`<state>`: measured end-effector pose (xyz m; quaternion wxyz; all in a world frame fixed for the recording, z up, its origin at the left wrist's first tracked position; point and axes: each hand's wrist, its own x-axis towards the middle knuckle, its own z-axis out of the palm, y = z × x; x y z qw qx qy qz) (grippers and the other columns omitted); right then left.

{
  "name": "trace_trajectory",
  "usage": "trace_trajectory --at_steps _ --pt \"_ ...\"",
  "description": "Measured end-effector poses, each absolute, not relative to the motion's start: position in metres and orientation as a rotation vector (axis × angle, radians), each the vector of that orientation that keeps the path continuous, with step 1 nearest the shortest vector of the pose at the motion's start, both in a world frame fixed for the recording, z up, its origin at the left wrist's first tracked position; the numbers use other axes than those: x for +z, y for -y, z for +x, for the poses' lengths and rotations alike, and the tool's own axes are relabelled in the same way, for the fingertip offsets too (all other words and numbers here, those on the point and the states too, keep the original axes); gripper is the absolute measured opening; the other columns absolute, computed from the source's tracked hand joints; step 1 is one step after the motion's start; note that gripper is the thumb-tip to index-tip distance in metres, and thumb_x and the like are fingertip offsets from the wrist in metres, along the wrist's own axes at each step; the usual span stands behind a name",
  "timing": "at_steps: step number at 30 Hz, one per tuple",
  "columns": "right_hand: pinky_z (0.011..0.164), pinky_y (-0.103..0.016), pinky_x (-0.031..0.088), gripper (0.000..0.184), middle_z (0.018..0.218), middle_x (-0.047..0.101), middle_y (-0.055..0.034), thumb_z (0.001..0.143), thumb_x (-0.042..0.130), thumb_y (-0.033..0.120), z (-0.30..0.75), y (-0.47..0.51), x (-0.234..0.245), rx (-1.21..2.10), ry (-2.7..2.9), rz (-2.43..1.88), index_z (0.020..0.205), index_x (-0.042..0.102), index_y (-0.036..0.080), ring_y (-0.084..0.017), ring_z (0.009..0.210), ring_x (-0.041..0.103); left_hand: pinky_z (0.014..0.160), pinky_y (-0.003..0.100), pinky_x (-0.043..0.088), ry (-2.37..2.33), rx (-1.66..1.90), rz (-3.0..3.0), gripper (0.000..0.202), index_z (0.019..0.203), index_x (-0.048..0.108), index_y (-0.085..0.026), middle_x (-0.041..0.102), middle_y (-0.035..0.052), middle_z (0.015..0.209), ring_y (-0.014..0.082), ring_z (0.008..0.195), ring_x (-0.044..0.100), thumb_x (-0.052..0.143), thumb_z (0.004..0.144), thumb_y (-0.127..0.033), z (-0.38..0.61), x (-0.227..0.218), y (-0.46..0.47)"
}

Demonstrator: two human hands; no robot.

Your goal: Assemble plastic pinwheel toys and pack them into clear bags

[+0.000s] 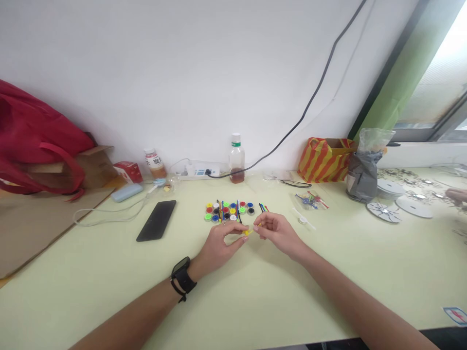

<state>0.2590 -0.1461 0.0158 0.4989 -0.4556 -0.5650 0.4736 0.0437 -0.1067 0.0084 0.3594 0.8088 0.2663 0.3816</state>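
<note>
My left hand [219, 243], with a black watch on its wrist, pinches a small yellow plastic piece [247, 233] between thumb and fingertips. My right hand [280, 235] is closed in a pinch close beside it; a bit of yellow shows at its fingertips, too small to name. Just beyond my hands lie rows of small round coloured pieces [226, 210] in clear surrounds, with thin coloured sticks [239, 210] among them. More coloured sticks [263, 207] stick out behind my right hand. To the right lies a white strip with a round disc [302, 220].
A black phone [156, 221] lies left. A clear bag of coloured parts [311, 200] is at right. Behind stand a bottle [237, 163], a power strip [200, 171] and a striped bag [324, 160]. White discs [384, 212] lie far right, near another person's hand [457, 195].
</note>
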Motion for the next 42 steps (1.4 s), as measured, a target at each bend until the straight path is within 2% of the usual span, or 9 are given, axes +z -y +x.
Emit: trace_trajectory --at_steps 7,12,15,18,23,27,30,33,42 --pt "0.062 -0.029 0.045 0.032 0.073 0.058 0.0023 0.082 0.079 0.045 0.260 0.148 0.017 1.177 1.367 -1.066 0.093 0.065 0.018 -0.012 0.064 0.056 0.085 0.033 0.059 -0.606 0.980 1.930 0.011 0.100 0.073 -0.018 0.071 0.0064 0.094 0.0178 0.088 0.068 0.072 0.090 -0.024 0.044 0.004 0.105" --pt "0.064 -0.029 0.046 0.030 0.073 0.057 0.0019 0.084 0.077 0.044 0.260 0.145 0.013 1.179 1.352 -1.026 0.093 0.065 0.019 -0.013 0.066 0.055 0.096 0.038 0.056 -0.542 0.901 1.752 0.013 0.098 0.073 -0.017 0.071 0.0110 0.110 0.0224 0.105 0.067 0.073 0.090 -0.028 0.045 0.006 0.105" --pt "0.069 -0.031 0.049 0.035 0.083 0.061 0.0003 0.085 0.075 0.045 0.260 0.144 0.011 1.181 1.337 -1.001 0.107 0.062 0.022 -0.015 0.071 0.059 0.094 0.036 0.056 -0.571 0.836 1.624 0.023 0.110 0.072 -0.020 0.072 0.0091 0.109 0.0205 0.102 0.068 0.075 0.089 -0.030 0.045 0.006 0.104" --pt "0.073 -0.033 0.051 0.043 0.097 0.063 -0.0020 0.089 0.071 0.046 0.261 0.145 0.009 1.014 1.359 -1.064 0.123 0.056 0.026 -0.016 0.077 0.062 0.090 0.033 0.057 -0.618 0.834 1.520 0.042 0.120 0.069 -0.023 0.072 0.0044 0.100 0.0171 0.093 0.069 0.083 0.082 -0.029 0.044 0.003 0.100" --pt "0.070 -0.032 0.049 0.034 0.087 0.059 -0.0024 0.098 0.056 0.046 0.263 0.152 0.016 0.747 1.589 -1.161 0.123 0.064 0.024 -0.016 0.072 0.055 0.091 0.032 0.057 -0.672 0.863 1.459 0.028 0.104 0.074 -0.017 0.073 0.0061 0.102 0.0174 0.095 0.070 0.083 0.082 -0.032 0.044 0.000 0.094" --pt "0.070 -0.032 0.049 0.057 0.099 0.059 -0.0030 0.099 0.053 0.050 0.258 0.159 0.021 0.801 1.633 -1.094 0.150 0.042 0.029 -0.015 0.069 0.053 0.090 0.034 0.058 -0.668 0.863 1.437 0.030 0.104 0.074 -0.017 0.075 0.0065 0.101 0.0185 0.094 0.071 0.083 0.082 -0.034 0.043 0.002 0.094" --pt "0.070 -0.033 0.048 0.049 0.087 0.059 -0.0034 0.101 0.041 0.062 0.253 0.159 0.018 0.910 1.625 -1.135 0.107 0.072 0.024 -0.016 0.068 0.052 0.093 0.035 0.057 -0.697 0.901 1.425 0.031 0.103 0.075 -0.017 0.076 0.0070 0.104 0.0190 0.096 0.071 0.085 0.079 -0.034 0.042 0.002 0.094" --pt "0.068 -0.034 0.044 0.076 0.062 0.050 -0.0034 0.103 0.025 0.068 0.248 0.157 0.014 1.075 1.679 -1.159 0.051 0.056 0.021 -0.016 0.062 0.049 0.095 0.036 0.058 -0.727 0.946 1.412 0.033 0.103 0.075 -0.017 0.076 0.0069 0.103 0.0190 0.096 0.071 0.086 0.077 -0.035 0.041 0.001 0.092" --pt "0.062 -0.028 0.047 0.042 0.085 0.061 -0.0001 0.085 0.072 0.060 0.246 0.153 0.015 1.157 1.355 -1.030 0.098 0.054 0.024 -0.014 0.068 0.054 0.096 0.036 0.057 -0.691 0.884 1.449 0.030 0.103 0.074 -0.017 0.075 0.0074 0.107 0.0189 0.098 0.071 0.084 0.081 -0.034 0.042 0.000 0.094"
